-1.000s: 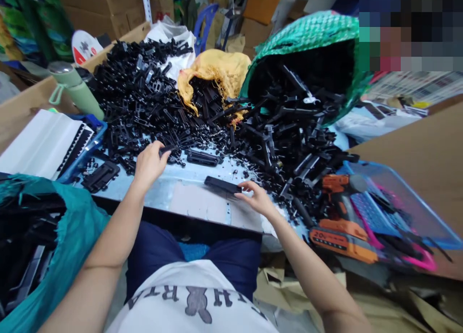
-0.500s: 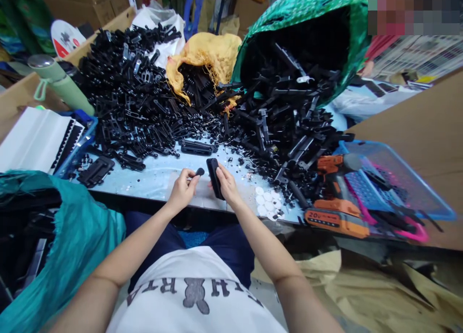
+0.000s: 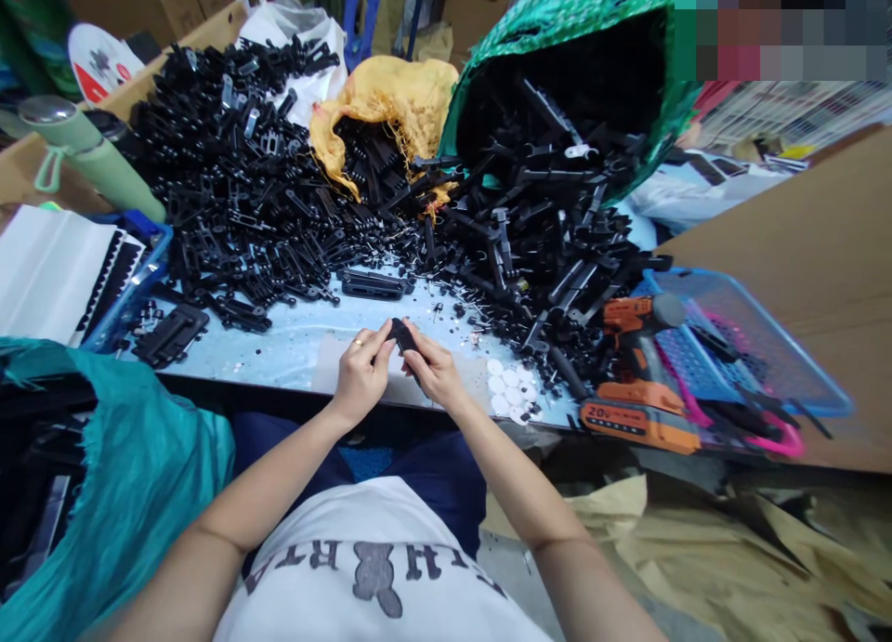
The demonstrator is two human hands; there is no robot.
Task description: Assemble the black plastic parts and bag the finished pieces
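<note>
Both my hands meet over the front edge of the blue-topped table. My right hand (image 3: 433,363) is closed round a long black plastic part (image 3: 402,335), whose upper end shows between the hands. My left hand (image 3: 363,363), a ring on one finger, pinches at that same upper end; the small black piece it held is hidden by the fingers. Just beyond lies a similar black plastic assembly (image 3: 376,284). White round discs (image 3: 512,389) lie to the right of my right hand.
Heaps of black plastic parts (image 3: 237,187) fill the back. A green woven sack (image 3: 557,29) and a yellow sack (image 3: 397,80) spill more. An orange cordless drill (image 3: 637,382) stands right, beside a blue basket (image 3: 787,354). At left are a green bottle (image 3: 94,154) and a teal sack (image 3: 160,447).
My left hand has moved right and brought its small black piece to the upper end of the long part. The right hand has tilted that part. The view has shifted slightly.
</note>
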